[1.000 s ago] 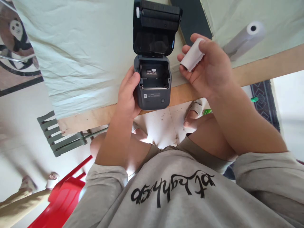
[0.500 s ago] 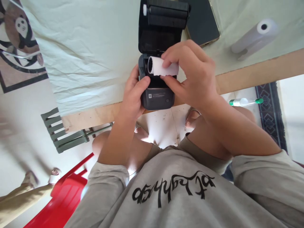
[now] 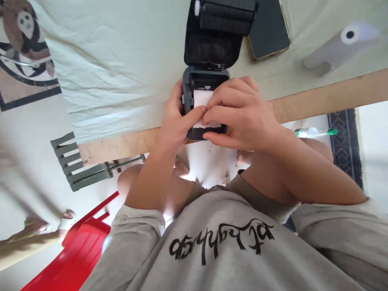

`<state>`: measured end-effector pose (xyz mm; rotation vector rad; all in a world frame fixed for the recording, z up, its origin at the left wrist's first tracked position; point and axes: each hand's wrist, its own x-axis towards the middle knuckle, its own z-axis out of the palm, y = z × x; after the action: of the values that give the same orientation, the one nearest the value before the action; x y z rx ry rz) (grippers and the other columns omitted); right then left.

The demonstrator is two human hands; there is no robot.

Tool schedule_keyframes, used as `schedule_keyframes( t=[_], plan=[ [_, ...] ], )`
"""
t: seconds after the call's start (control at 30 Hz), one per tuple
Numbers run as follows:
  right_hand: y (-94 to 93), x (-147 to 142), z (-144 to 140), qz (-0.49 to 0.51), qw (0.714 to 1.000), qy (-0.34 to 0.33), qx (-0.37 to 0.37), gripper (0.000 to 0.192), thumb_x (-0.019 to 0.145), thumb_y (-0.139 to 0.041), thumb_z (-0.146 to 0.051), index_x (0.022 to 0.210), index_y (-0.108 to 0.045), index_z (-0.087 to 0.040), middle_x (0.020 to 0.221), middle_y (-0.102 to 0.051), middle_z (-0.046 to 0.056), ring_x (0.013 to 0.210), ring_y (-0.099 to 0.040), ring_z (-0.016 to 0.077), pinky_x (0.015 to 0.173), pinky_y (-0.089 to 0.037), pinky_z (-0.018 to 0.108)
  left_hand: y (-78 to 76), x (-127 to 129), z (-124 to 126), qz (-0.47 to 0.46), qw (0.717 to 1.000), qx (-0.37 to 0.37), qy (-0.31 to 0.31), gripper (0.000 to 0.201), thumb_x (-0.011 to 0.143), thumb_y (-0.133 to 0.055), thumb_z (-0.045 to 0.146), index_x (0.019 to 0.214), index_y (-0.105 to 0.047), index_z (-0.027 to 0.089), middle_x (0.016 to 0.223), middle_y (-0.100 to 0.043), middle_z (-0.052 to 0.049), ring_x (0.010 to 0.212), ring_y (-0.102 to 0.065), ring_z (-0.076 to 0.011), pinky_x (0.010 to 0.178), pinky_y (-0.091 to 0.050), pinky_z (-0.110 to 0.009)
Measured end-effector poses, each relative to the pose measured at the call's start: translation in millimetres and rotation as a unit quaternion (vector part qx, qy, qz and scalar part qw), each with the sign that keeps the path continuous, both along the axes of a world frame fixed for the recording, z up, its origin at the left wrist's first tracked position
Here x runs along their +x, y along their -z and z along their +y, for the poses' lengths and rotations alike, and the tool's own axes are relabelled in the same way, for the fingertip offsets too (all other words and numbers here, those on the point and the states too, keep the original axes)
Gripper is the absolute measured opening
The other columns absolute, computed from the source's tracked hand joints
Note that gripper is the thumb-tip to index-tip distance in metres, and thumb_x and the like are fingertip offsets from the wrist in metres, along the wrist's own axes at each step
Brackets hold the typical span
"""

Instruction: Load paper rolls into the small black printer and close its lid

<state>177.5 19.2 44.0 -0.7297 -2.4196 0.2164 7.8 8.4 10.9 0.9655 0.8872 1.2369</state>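
the printer (image 3: 188, 87) is dark grey, its lid (image 3: 212, 50) black, the paper (image 3: 202, 98) and roll (image 3: 329, 47) white, the cloth (image 3: 121, 60) pale green. the shirt (image 3: 230, 268) is grey with black lettering (image 3: 203, 250), the chair (image 3: 86, 242) red, the slats (image 3: 67, 149) grey-green, the table edge (image 3: 327, 93) tan. the rug (image 3: 345, 147) is dark blue and diamond-patterned, the panda (image 3: 25, 23) black and white on brown.

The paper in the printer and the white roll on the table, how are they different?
The paper sits inside the printer; the roll is on the table. The left hand and right hand have fingers at the paper, but neither touches the roll. The roll looks longer than the paper. Both are white.
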Motion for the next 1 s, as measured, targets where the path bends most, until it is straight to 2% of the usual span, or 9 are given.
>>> schedule_keyframes(
  t=[0.07,0.13,0.23,0.33,0.47,0.57,0.7,0.87,1.0],
  plan=[
    [0.3,3.4,3.1,0.062,0.998,-0.014,-0.013,0.009,0.081,-0.053,-0.034,0.083,-0.054,-0.026,0.084,-0.062,-0.002,0.086,-0.057,0.0180,0.075,-0.045,0.040,-1.1,-1.1,-1.3,0.034,0.999,-0.018,-0.002,0.047,0.066,-0.076,0.031,0.108,-0.056,0.028,0.105,-0.063,-0.001,0.112,-0.054,-0.0274,0.098,-0.044,-0.041],
    [-0.8,8.0,7.4,0.158,0.986,0.040,-0.017,0.006,0.080,-0.053,-0.029,0.085,-0.053,-0.025,0.084,-0.060,-0.001,0.088,-0.056,0.0163,0.079,-0.046,0.037,-3.2,-1.0,-2.8,0.040,0.999,-0.024,0.002,0.058,0.063,-0.077,0.029,0.116,-0.052,0.030,0.119,-0.059,-0.001,0.118,-0.052,-0.0276,0.099,-0.045,-0.039],
    [-3.5,14.5,13.7,0.232,0.959,0.148,-0.065,0.031,0.079,-0.052,-0.032,0.110,-0.050,-0.026,0.116,-0.051,0.001,0.112,-0.049,0.0194,0.089,-0.046,0.035,-5.1,0.2,-4.0,0.027,1.000,-0.014,0.005,0.072,0.059,-0.079,0.026,0.123,-0.047,0.035,0.130,-0.053,0.000,0.124,-0.049,-0.0264,0.101,-0.045,-0.037],
    [-4.8,16.6,17.8,0.287,0.929,0.127,-0.196,0.045,0.084,-0.046,-0.032,0.127,-0.033,-0.029,0.140,-0.030,-0.002,0.125,-0.044,0.0157,0.102,-0.042,0.033,-4.5,1.4,-4.2,0.025,1.000,-0.010,0.004,0.072,0.058,-0.079,0.025,0.123,-0.048,0.036,0.132,-0.052,-0.001,0.125,-0.049,-0.0276,0.102,-0.045,-0.038],
    [-1.6,13.4,20.8,0.362,0.878,0.112,-0.293,0.030,0.089,-0.032,-0.026,0.118,-0.038,-0.022,0.129,-0.042,0.003,0.110,-0.053,0.0096,0.107,-0.040,0.029,-2.9,0.9,-5.4,0.040,0.999,-0.016,-0.005,0.074,0.058,-0.079,0.025,0.124,-0.047,0.036,0.128,-0.054,-0.002,0.124,-0.050,-0.0280,0.102,-0.046,-0.039],
    [5.3,11.0,22.7,0.271,0.893,0.065,-0.353,0.031,0.086,-0.046,-0.034,0.116,-0.042,-0.024,0.123,-0.050,0.002,0.118,-0.048,0.0115,0.103,-0.043,0.028,-2.1,-1.0,-6.5,0.039,0.999,-0.002,0.007,0.075,0.062,-0.077,0.023,0.126,-0.044,0.038,0.130,-0.052,0.000,0.122,-0.051,-0.0255,0.100,-0.046,-0.037],
    [14.8,10.2,25.0,0.175,0.921,-0.005,-0.348,0.047,0.078,-0.059,-0.041,0.120,-0.039,-0.031,0.123,-0.050,-0.001,0.108,-0.053,0.0152,0.096,-0.048,0.033,0.5,-2.4,-5.0,0.027,0.998,0.031,0.046,0.072,0.064,-0.077,0.029,0.126,-0.043,0.041,0.129,-0.052,0.002,0.122,-0.049,-0.0254,0.101,-0.046,-0.037],
    [20.2,8.6,26.1,0.180,0.919,-0.008,-0.351,0.051,0.077,-0.061,-0.044,0.121,-0.039,-0.032,0.123,-0.049,0.000,0.107,-0.053,0.0169,0.093,-0.049,0.033,2.0,0.3,-2.5,0.014,1.000,0.012,0.015,0.043,0.073,-0.070,0.034,0.113,-0.053,0.033,0.128,-0.053,0.005,0.130,-0.040,-0.0253,0.111,-0.036,-0.036],
    [21.3,6.2,25.2,0.189,0.916,-0.001,-0.354,0.054,0.076,-0.060,-0.047,0.122,-0.039,-0.028,0.126,-0.048,0.003,0.108,-0.053,0.0194,0.091,-0.049,0.034,5.4,-1.4,0.2,0.013,1.000,0.015,0.022,0.047,0.069,-0.072,0.034,0.112,-0.053,0.037,0.124,-0.056,0.004,0.123,-0.048,-0.0263,0.103,-0.045,-0.039]
  ],
)
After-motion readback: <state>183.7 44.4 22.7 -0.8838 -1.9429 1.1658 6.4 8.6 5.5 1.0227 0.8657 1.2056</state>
